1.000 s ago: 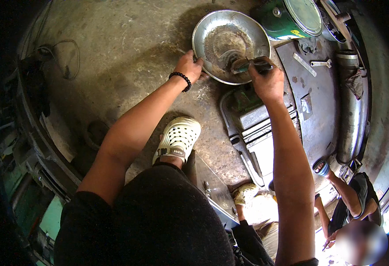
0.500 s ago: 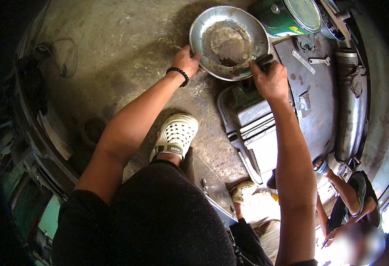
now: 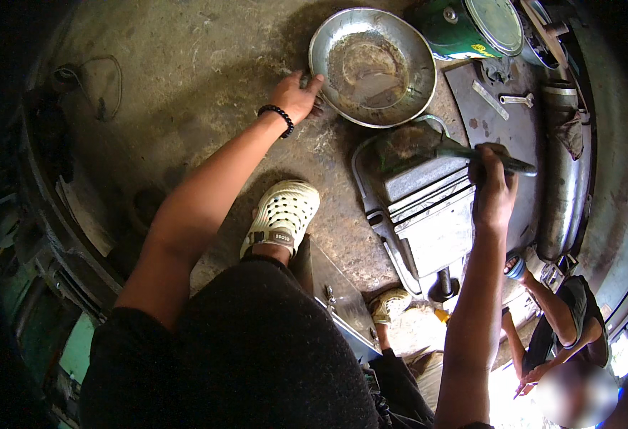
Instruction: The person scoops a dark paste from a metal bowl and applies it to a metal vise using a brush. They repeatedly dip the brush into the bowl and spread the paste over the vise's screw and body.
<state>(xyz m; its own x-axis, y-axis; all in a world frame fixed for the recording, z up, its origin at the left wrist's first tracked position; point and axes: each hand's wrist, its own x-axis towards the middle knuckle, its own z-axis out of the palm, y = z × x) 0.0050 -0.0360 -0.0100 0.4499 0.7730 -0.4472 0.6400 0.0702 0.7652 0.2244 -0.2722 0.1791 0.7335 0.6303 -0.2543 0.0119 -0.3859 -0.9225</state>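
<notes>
A round metal basin [image 3: 418, 53], with a dark, murky layer in its bottom, stands on the floor at the top centre. Beside its left rim is my left hand [image 3: 294, 99], thumb and fingers apart; the thumb tip overlaps the rim. My right hand [image 3: 495, 179] grips a dark-handled brush [image 3: 518, 166]. Its far end points left, over the top of a heavy slotted metal assembly [image 3: 428, 186]; whether it touches is unclear, since the end blends into dark metal. The bristles are hard to make out.
A green drum [image 3: 464, 32] stands right of the basin. On a dark sheet [image 3: 518, 136] lie a wrench [image 3: 516, 99] and a flat metal strip [image 3: 490, 99]. A metal cylinder [image 3: 563, 200] lies farther right. Another person [image 3: 571, 314] crouches at lower right.
My right hand has lifted the brush out of the basin and brought it right and nearer, over the metal assembly. My left hand has loosened from the rim and shifted slightly left.
</notes>
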